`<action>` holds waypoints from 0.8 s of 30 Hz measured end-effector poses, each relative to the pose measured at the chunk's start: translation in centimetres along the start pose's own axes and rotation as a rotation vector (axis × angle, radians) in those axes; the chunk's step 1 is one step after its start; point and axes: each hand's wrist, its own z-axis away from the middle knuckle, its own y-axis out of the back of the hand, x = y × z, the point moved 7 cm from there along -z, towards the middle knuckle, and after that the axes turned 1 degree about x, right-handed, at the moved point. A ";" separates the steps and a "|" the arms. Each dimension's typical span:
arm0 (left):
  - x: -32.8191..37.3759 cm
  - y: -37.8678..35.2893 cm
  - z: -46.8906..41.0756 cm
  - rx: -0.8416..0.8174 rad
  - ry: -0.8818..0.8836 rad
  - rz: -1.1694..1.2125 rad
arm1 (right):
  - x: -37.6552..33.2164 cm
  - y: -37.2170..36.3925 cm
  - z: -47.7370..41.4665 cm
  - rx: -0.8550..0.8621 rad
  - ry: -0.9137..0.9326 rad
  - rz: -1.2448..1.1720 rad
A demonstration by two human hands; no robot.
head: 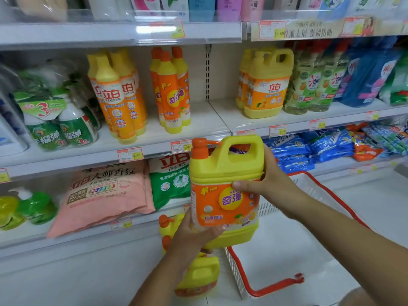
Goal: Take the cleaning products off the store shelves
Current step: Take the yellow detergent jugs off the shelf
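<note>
Seen from the head camera, both hands hold one jug [225,191] upright in the air, in front of the middle shelf's [154,149] front edge. The left hand [194,235] comes up from below, its fingers curled round the jug's lower left corner and its thumb across the foot of the label. The right hand [269,180] grips the upper right side, thumb pressed on the label's top edge, fingers hidden behind. Below and to the right a basket [237,274] stands on the floor [77,281]. Two like jugs [198,277] sit low behind the left forearm, just beside the basket's left wall. The held jug is yellow, with an orange pump cap, a moulded handle and an orange label.
</note>
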 end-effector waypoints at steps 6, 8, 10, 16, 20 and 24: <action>0.7 0.5 -1.6 0.052 0.014 0.000 | 3.6 -0.4 0.1 -0.121 -0.183 -0.062; 1.4 0.1 -2.9 0.046 0.003 0.014 | 4.8 -0.8 0.2 -0.146 -0.183 -0.015; 2.9 -0.4 -4.5 0.031 -0.036 -0.020 | 5.2 0.1 -0.8 -0.093 -0.157 0.028; 11.5 -0.3 -12.4 0.073 -0.249 -0.357 | 2.4 4.8 -9.3 0.070 0.005 0.156; 18.0 0.6 -18.1 0.195 -0.466 -0.532 | -0.3 6.9 -16.7 0.198 0.176 0.276; 21.3 0.9 -23.3 0.250 -0.582 -0.568 | -1.8 8.0 -23.0 0.209 0.294 0.345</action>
